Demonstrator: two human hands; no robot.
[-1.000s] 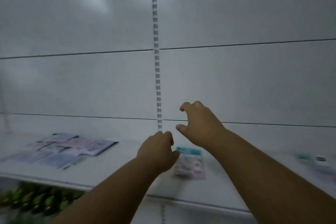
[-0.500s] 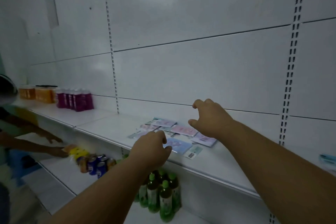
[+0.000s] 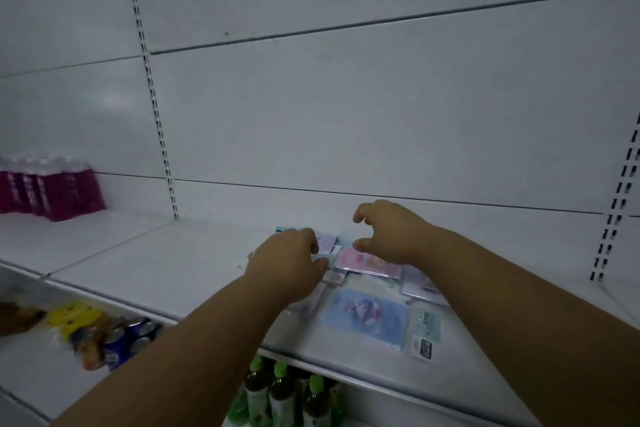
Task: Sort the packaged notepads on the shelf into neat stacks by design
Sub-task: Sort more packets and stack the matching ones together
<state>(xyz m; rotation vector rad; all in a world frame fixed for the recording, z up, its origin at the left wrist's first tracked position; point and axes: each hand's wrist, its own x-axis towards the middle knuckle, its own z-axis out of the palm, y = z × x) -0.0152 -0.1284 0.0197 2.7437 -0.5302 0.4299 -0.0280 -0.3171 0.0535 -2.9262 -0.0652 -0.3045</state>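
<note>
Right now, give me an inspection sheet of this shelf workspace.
Surface: white shelf, mostly bare to the left.
Job's things: packaged notepads, unsorted and overlapping; pink notepad, blue notepad.
Clutter: loose label card at the shelf's front edge.
Grippers: left hand curled over the pile's left side; right hand open above the pink one, holding nothing.
Cables: nothing seen.
Surroundings: magenta bottle pack far left; green bottles and cans on lower shelves.
</note>
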